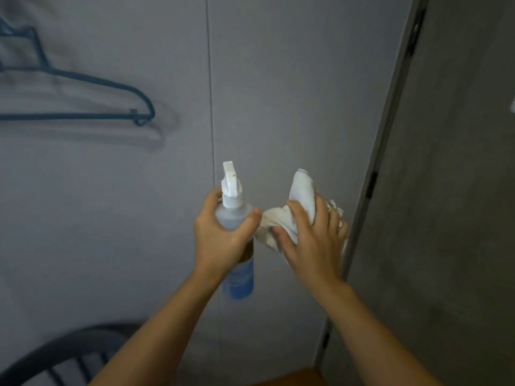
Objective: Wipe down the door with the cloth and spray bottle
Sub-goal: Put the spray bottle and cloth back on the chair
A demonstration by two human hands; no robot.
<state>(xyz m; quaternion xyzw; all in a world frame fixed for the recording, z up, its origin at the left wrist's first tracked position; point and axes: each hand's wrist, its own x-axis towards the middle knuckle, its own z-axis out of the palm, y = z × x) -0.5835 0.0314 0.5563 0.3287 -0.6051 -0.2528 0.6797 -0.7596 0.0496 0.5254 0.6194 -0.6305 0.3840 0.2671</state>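
Before the pale door (292, 87), two bare hands are working side by side. Left hand (223, 232) is gripping a spray bottle (234, 215) upright, fingers and thumb curling round its clear shoulder, white nozzle pointing up, blue label showing below the palm. Right hand (312, 235) is clutching a bunched white cloth (298, 196), fingers spreading over it, thumb tucking beneath. Bottle and cloth are nearly touching. A dark hanger (92, 101) is hanging at left; a dark chair back (64, 355) is showing at lower left.

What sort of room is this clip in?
Probably a bedroom or closet area: a clothes hanger hangs against pale door panels, beside a hinged door edge. The frame shows little else.
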